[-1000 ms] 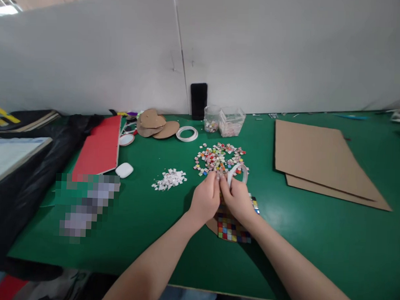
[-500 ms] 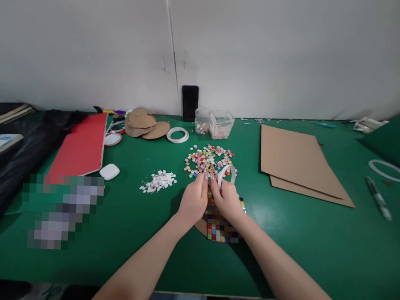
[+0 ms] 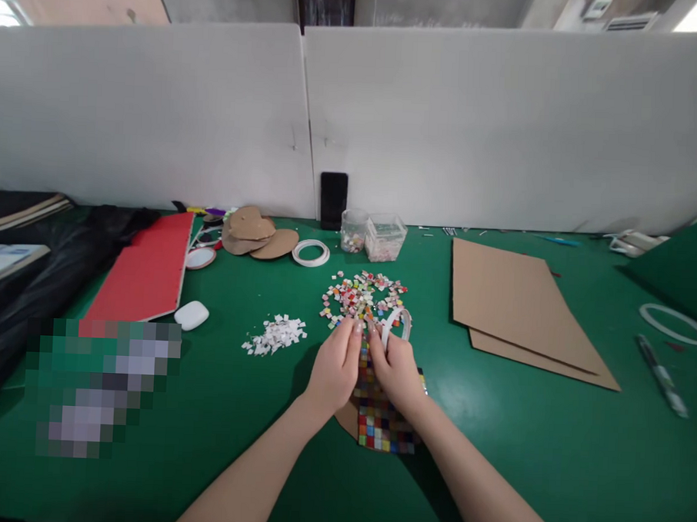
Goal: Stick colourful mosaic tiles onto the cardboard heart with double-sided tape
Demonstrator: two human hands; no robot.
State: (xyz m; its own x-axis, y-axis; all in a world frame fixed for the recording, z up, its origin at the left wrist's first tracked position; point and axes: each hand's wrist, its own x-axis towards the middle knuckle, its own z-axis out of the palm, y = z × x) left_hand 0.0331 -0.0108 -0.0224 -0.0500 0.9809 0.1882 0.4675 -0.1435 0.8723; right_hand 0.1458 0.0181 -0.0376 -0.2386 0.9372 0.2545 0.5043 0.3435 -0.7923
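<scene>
My left hand [image 3: 333, 368] and my right hand [image 3: 398, 371] are close together, fingers pinched, above a round cardboard piece [image 3: 347, 419] partly covered with colourful mosaic tiles [image 3: 379, 432]. A roll of white tape [image 3: 406, 325] is held at my right hand, its ring standing up beside the thumb. What my left fingertips pinch is too small to make out. Just beyond my fingers lies a loose pile of coloured tiles [image 3: 352, 292]. Left of my hands is a heap of small white paper squares [image 3: 279, 333]. My hands hide part of the tiled piece.
At the back stand a phone [image 3: 333, 200] and clear plastic containers [image 3: 385, 239]. Cardboard discs [image 3: 249, 227] and another tape roll [image 3: 310, 253] lie back left, near a red board [image 3: 146, 267] and white case [image 3: 192, 316]. Cardboard sheets [image 3: 509, 295] and a pen [image 3: 661, 375] lie right.
The view has tilted up, so the table things appear lower and more shows above the partition. My hands keep nearly the same pinched pose over the tiled piece.
</scene>
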